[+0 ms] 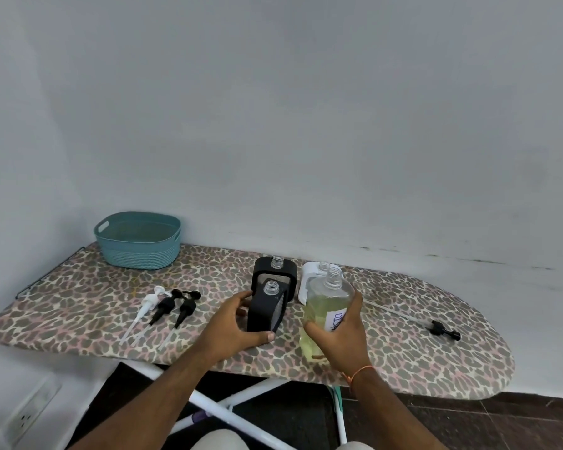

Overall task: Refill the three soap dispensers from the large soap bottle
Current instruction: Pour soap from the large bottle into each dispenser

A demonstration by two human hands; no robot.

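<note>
Right hand (340,332): fingers and thumb wrapped round the large clear soap bottle of yellow-green liquid (326,308), uncapped, white label facing the palm, held near the front edge of the board.
Left hand (238,323): grips the near black rectangular dispenser (267,308), tilted, its clear threaded neck open, just left of the big bottle.
Other dispensers: a second black dispenser (275,271) stands behind the held one; a white dispenser (309,280) stands to its right, partly hidden by the big bottle; both necks open.
Pump heads: one white pump (145,306) and two black pumps (173,305) lie side by side to the left, tubes pointing near.
Long pump: a black-headed pump with clear tube (436,328) lies far right.
Surface: leopard-print ironing board (78,306), bare cover between pumps and left end.
Far left: teal woven plastic basket (137,240) against the grey wall.
</note>
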